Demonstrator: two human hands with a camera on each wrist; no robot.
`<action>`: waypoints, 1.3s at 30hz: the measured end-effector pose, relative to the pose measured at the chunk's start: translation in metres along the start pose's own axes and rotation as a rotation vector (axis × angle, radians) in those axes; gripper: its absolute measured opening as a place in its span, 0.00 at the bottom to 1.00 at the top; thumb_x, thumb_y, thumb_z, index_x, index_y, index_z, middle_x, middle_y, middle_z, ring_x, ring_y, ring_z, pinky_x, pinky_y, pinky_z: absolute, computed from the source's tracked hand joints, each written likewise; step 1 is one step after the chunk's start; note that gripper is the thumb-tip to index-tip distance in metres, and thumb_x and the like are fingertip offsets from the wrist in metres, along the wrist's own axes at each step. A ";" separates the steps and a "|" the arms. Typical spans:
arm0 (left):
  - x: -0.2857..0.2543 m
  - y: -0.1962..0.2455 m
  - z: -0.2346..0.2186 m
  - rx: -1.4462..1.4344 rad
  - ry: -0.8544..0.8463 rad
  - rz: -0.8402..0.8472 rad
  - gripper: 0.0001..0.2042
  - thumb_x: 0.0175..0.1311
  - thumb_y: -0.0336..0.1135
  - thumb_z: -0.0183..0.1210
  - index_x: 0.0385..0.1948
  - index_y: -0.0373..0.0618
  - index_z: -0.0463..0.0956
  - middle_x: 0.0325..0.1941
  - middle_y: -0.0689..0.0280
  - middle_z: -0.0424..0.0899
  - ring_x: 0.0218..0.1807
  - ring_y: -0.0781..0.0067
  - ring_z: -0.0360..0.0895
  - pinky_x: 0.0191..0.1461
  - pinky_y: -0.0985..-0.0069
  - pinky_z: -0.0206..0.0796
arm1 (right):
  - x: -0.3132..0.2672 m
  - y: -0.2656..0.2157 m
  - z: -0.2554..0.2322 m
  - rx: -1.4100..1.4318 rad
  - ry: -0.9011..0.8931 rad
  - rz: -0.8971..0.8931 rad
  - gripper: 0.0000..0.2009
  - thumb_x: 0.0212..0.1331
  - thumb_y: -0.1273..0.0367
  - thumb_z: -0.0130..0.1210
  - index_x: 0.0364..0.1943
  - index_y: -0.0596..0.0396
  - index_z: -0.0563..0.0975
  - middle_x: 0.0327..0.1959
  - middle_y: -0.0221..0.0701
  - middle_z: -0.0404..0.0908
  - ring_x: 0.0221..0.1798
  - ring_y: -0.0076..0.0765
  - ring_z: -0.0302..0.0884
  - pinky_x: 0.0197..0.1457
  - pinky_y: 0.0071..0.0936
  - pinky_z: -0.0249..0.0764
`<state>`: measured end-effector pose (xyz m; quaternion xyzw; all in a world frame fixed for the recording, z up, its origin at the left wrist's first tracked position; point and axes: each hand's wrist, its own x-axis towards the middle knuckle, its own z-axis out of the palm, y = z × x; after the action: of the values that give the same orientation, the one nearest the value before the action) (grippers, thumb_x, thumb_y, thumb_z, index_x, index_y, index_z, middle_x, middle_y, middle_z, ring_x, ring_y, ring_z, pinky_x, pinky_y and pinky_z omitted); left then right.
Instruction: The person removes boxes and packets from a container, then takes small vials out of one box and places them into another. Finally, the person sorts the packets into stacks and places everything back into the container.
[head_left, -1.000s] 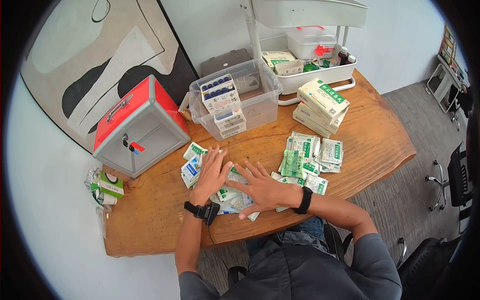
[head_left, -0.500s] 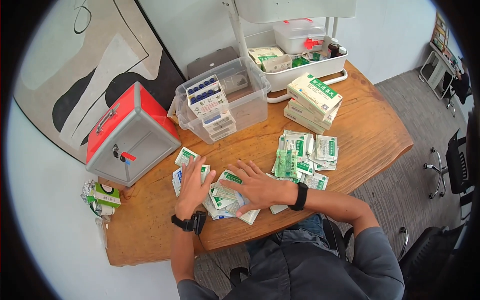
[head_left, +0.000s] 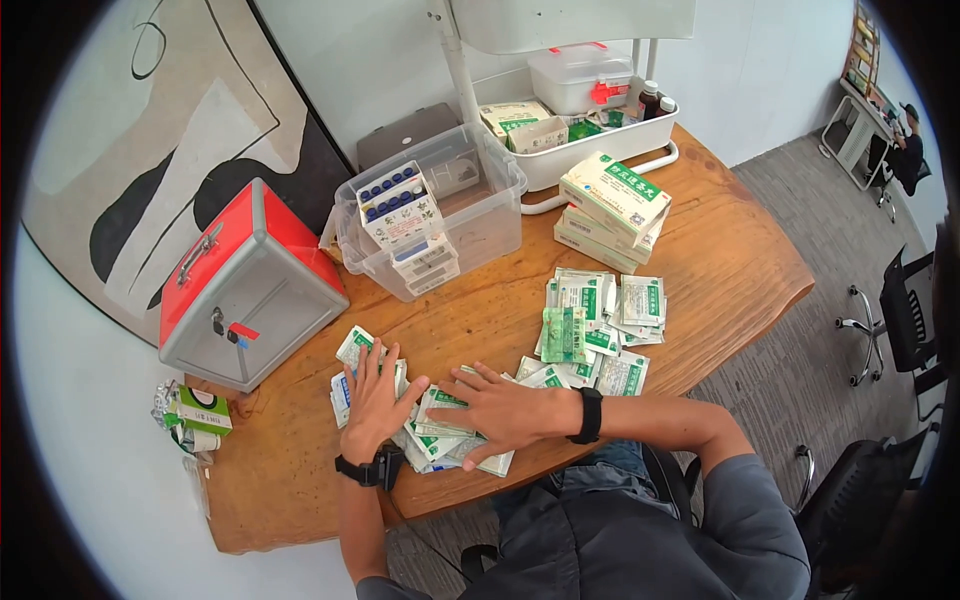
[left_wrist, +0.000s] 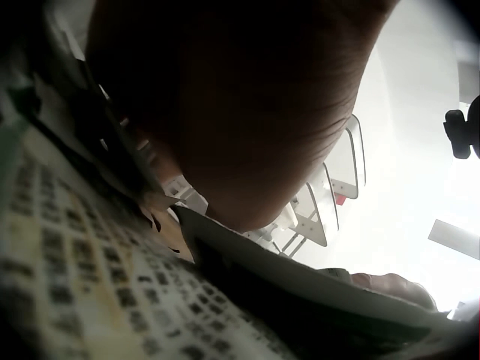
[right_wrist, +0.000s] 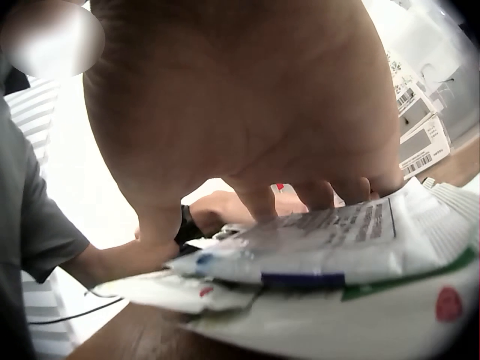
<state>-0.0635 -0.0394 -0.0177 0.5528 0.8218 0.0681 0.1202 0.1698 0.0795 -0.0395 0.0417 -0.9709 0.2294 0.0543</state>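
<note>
My left hand (head_left: 375, 400) lies with straight, spread fingers over the left side of a loose heap of flat white-and-green sachets (head_left: 435, 447). Beside it my right hand (head_left: 510, 408) is spread across the heap's right side, its thumb pointing toward the table's near edge. Past the left fingers, more sachets (head_left: 358, 345) stick out. In the right wrist view the palm (right_wrist: 240, 97) arches above stacked sachets (right_wrist: 322, 244), fingertips down at their far side. A printed sachet (left_wrist: 112, 277) fills the lower left wrist view, close under the hand.
Right of the hands lies another sachet pile (head_left: 585, 298) with a green sachet (head_left: 564, 335) on top. Behind it are stacked medicine boxes (head_left: 615, 205). A clear bin (head_left: 490, 225), a red-and-silver case (head_left: 255, 290) and a white rack (head_left: 600, 150) line the table's (head_left: 720, 270) back.
My hands have drawn slightly apart, showing more of the sachets between them. The head view has shifted, so the table items appear further left. Both hands keep their fingers spread.
</note>
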 end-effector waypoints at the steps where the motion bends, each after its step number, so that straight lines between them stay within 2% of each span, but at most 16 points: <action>1: -0.003 0.000 -0.001 -0.005 -0.002 -0.002 0.43 0.72 0.64 0.58 0.79 0.42 0.61 0.87 0.47 0.51 0.89 0.42 0.40 0.87 0.41 0.26 | 0.000 0.003 -0.005 0.043 0.013 0.019 0.50 0.60 0.32 0.59 0.79 0.49 0.65 0.78 0.59 0.61 0.82 0.74 0.51 0.83 0.71 0.47; 3: -0.008 -0.001 -0.003 -0.009 0.013 -0.008 0.41 0.73 0.63 0.56 0.79 0.40 0.61 0.86 0.47 0.55 0.88 0.42 0.41 0.87 0.41 0.26 | -0.003 0.015 -0.015 0.090 0.016 0.034 0.49 0.60 0.33 0.60 0.78 0.49 0.66 0.78 0.59 0.61 0.83 0.74 0.50 0.83 0.71 0.46; 5: -0.012 -0.002 -0.007 -0.018 0.019 -0.022 0.42 0.74 0.63 0.56 0.79 0.40 0.61 0.85 0.47 0.56 0.88 0.41 0.42 0.87 0.41 0.25 | -0.019 0.039 -0.027 -0.123 0.176 0.193 0.47 0.60 0.34 0.61 0.77 0.48 0.68 0.79 0.58 0.61 0.83 0.76 0.49 0.84 0.72 0.43; 7: -0.012 -0.004 -0.007 -0.010 0.054 -0.011 0.42 0.73 0.63 0.56 0.78 0.39 0.62 0.83 0.46 0.62 0.87 0.39 0.46 0.87 0.40 0.26 | -0.039 0.057 -0.046 -0.345 0.213 0.378 0.46 0.63 0.33 0.57 0.78 0.46 0.68 0.80 0.58 0.59 0.83 0.78 0.46 0.83 0.74 0.41; 8: -0.011 -0.005 -0.008 -0.020 0.057 -0.013 0.42 0.73 0.63 0.56 0.78 0.39 0.62 0.83 0.46 0.62 0.87 0.39 0.46 0.87 0.40 0.26 | -0.049 0.065 -0.049 -0.353 0.204 0.377 0.46 0.63 0.33 0.57 0.78 0.46 0.68 0.80 0.58 0.59 0.83 0.78 0.46 0.83 0.74 0.41; 10: -0.010 -0.006 -0.012 -0.023 0.046 -0.029 0.44 0.73 0.67 0.55 0.78 0.38 0.62 0.80 0.44 0.64 0.85 0.36 0.47 0.86 0.35 0.26 | -0.064 0.080 -0.053 -0.391 0.061 0.668 0.46 0.65 0.30 0.51 0.79 0.44 0.67 0.82 0.59 0.56 0.84 0.80 0.45 0.82 0.77 0.40; 13: -0.010 -0.005 -0.015 0.000 0.058 -0.030 0.43 0.73 0.65 0.57 0.77 0.38 0.62 0.78 0.43 0.67 0.84 0.34 0.50 0.86 0.35 0.27 | -0.080 0.084 -0.060 -0.319 0.013 0.670 0.47 0.66 0.29 0.47 0.80 0.44 0.66 0.82 0.59 0.54 0.84 0.79 0.44 0.82 0.76 0.41; 17: -0.011 -0.011 -0.013 -0.041 0.068 -0.040 0.43 0.72 0.65 0.57 0.78 0.38 0.61 0.79 0.43 0.65 0.84 0.34 0.49 0.86 0.34 0.28 | -0.086 0.090 -0.069 -0.343 -0.052 0.704 0.47 0.66 0.29 0.47 0.80 0.45 0.65 0.83 0.59 0.53 0.84 0.77 0.45 0.82 0.76 0.42; 20: -0.011 -0.017 -0.006 -0.034 0.086 -0.045 0.43 0.72 0.65 0.57 0.78 0.38 0.62 0.81 0.43 0.62 0.85 0.34 0.48 0.86 0.35 0.27 | -0.087 0.084 -0.075 -0.370 -0.081 0.745 0.46 0.67 0.31 0.49 0.80 0.45 0.65 0.83 0.58 0.53 0.85 0.76 0.44 0.83 0.74 0.43; 22: -0.013 -0.018 -0.003 -0.045 0.091 -0.048 0.43 0.73 0.65 0.57 0.78 0.39 0.62 0.83 0.43 0.58 0.86 0.35 0.45 0.87 0.37 0.27 | -0.090 0.077 -0.079 -0.364 0.008 0.706 0.46 0.66 0.32 0.53 0.80 0.45 0.64 0.83 0.58 0.52 0.85 0.75 0.44 0.84 0.72 0.44; 28: -0.019 -0.020 -0.008 -0.139 0.080 -0.054 0.43 0.73 0.65 0.57 0.77 0.38 0.63 0.85 0.43 0.55 0.87 0.35 0.41 0.87 0.38 0.26 | -0.118 0.048 -0.104 -0.358 -0.088 0.748 0.46 0.67 0.34 0.55 0.82 0.45 0.61 0.84 0.58 0.52 0.85 0.75 0.44 0.86 0.62 0.44; 32: -0.023 -0.022 -0.011 -0.152 0.104 -0.058 0.43 0.72 0.62 0.59 0.78 0.37 0.62 0.85 0.43 0.54 0.87 0.37 0.43 0.88 0.42 0.25 | -0.119 0.039 -0.133 -0.339 -0.086 0.730 0.45 0.65 0.38 0.60 0.80 0.48 0.63 0.82 0.59 0.54 0.85 0.75 0.46 0.85 0.65 0.48; 35: -0.024 -0.025 -0.012 -0.147 0.133 -0.024 0.42 0.73 0.60 0.61 0.78 0.37 0.61 0.85 0.43 0.55 0.87 0.37 0.44 0.88 0.43 0.25 | -0.094 0.029 -0.165 -0.276 0.037 0.612 0.43 0.65 0.45 0.65 0.79 0.53 0.64 0.82 0.57 0.57 0.83 0.71 0.52 0.84 0.55 0.56; 36: -0.025 -0.025 -0.011 -0.179 0.152 -0.008 0.41 0.73 0.62 0.59 0.77 0.36 0.63 0.84 0.42 0.55 0.87 0.36 0.43 0.88 0.40 0.26 | -0.083 0.026 -0.173 -0.277 0.041 0.609 0.43 0.65 0.45 0.65 0.79 0.53 0.64 0.82 0.57 0.57 0.83 0.71 0.52 0.84 0.55 0.56; 38: -0.025 -0.028 -0.011 -0.199 0.175 0.010 0.41 0.74 0.63 0.57 0.76 0.36 0.64 0.84 0.41 0.55 0.87 0.34 0.42 0.87 0.38 0.26 | -0.059 0.025 -0.185 -0.135 0.156 0.558 0.41 0.65 0.52 0.68 0.79 0.50 0.64 0.81 0.52 0.61 0.83 0.61 0.56 0.84 0.49 0.57; 39: -0.023 -0.029 -0.009 -0.206 0.190 0.027 0.41 0.74 0.62 0.58 0.75 0.35 0.65 0.84 0.41 0.56 0.87 0.34 0.43 0.87 0.39 0.26 | -0.047 0.027 -0.190 -0.148 0.230 0.453 0.39 0.65 0.54 0.68 0.77 0.52 0.66 0.78 0.49 0.67 0.79 0.57 0.65 0.81 0.47 0.63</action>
<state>-0.0839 -0.0721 -0.0130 0.5395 0.8108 0.2056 0.0968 0.2296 0.1917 0.1116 -0.2074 -0.9570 0.1673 0.1144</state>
